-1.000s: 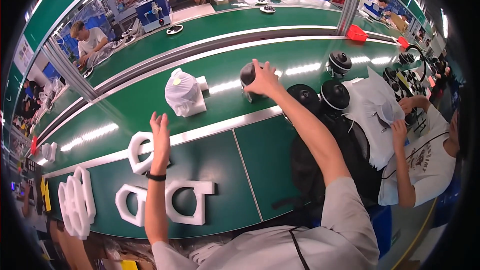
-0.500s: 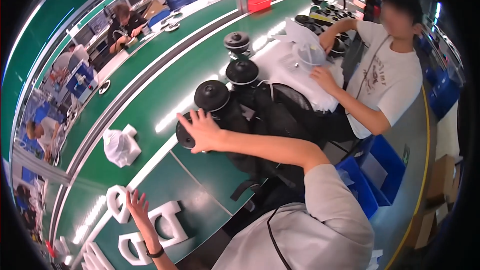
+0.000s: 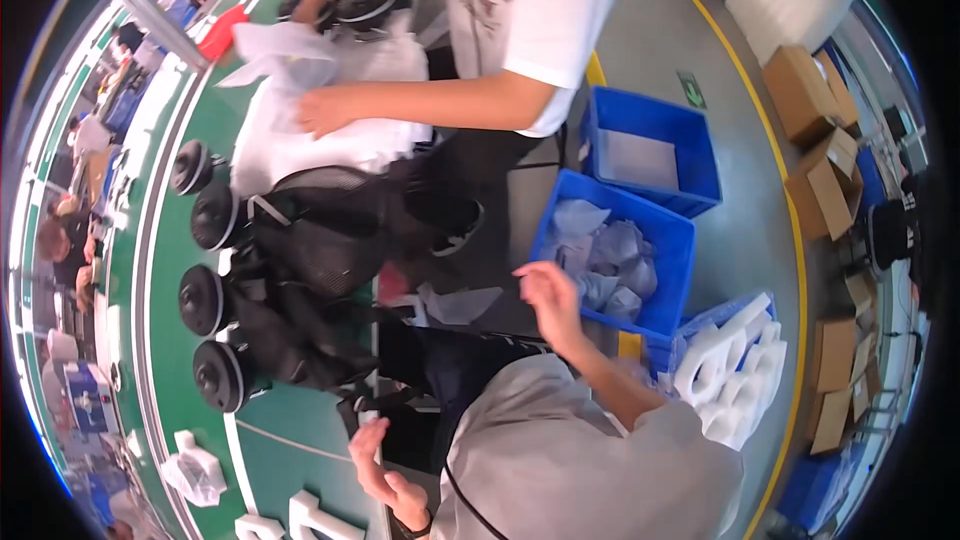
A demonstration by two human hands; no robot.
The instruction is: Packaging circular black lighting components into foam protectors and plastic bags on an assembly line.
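**Bare hands hung apart between bench and bin**

The person's grey shirt point(image 3: 590, 460) filled the lower middle of the frame. At the bottom, left of centre, the left hand point(image 3: 388, 480), a dark wristband point(image 3: 418, 530) at its wrist, hung near the edge of the green bench point(image 3: 290, 418); its fingers were lightly bent and spread, with nothing visible between them. The right hand point(image 3: 552, 308) was out just right of centre, fingers half curled and slightly parted, and it too showed nothing in its grasp. It lay near the lower left corner of the near bin point(image 3: 684, 260), a blue one; whether it touched could not be told.

Bagged parts point(image 3: 620, 255) lay heaped in that bin, right of centre, their contents blurred by plastic. Below it, at lower right, white foam point(image 3: 730, 370) sat in a clear sack. The second bin point(image 3: 700, 150), also blue, stood just above.

Left of centre, a black bag point(image 3: 300, 330) sprawled over the bench, with four domed black units point(image 3: 205, 300) in a row along its left side. At lower left sat a wrapped unit point(image 3: 195, 475), near foam frames point(image 3: 322, 520) at the bottom edge.

At upper centre, a co-worker's hand point(image 3: 328, 108) rested over white sheets point(image 3: 320, 150). A red tray point(image 3: 222, 32) stood at upper left. Cartons point(image 3: 805, 95) lined the right side, past a yellow floor line point(image 3: 795, 230).
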